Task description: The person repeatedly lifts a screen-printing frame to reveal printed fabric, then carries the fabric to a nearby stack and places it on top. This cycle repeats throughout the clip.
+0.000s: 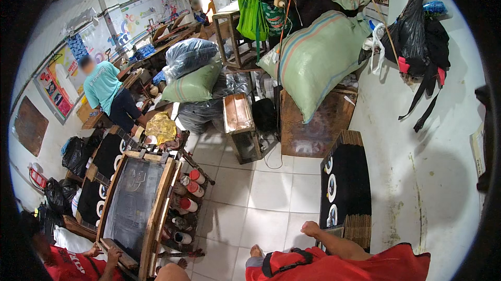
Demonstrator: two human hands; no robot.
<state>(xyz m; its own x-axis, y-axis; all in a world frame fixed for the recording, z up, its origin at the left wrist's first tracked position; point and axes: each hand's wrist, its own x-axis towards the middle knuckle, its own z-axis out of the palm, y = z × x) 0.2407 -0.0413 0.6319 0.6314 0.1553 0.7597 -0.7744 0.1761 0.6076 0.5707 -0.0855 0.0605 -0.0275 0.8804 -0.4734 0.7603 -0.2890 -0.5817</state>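
Note:
My right hand (310,229) hangs over the white tiled floor at the lower right, fingers curled closed, with nothing visible in it. Close to its right stands a stack of brown boards topped with black printed pieces (350,187) showing white rings. My left hand is out of sight; a rounded patch of bare skin (173,272) shows at the lower edge, its body part unclear. To the left is a wood-framed printing screen (133,205) with dark mesh. A person in red (68,265) at the lower left rests both hands by its near end.
Paint jars (194,189) line a rack beside the screen. A glass-sided wooden box (242,129), a brown cabinet (310,129) and a large pale green sack (323,54) stand ahead. Another person in teal (107,88) is at the far left. Black bags (412,35) hang on the right wall.

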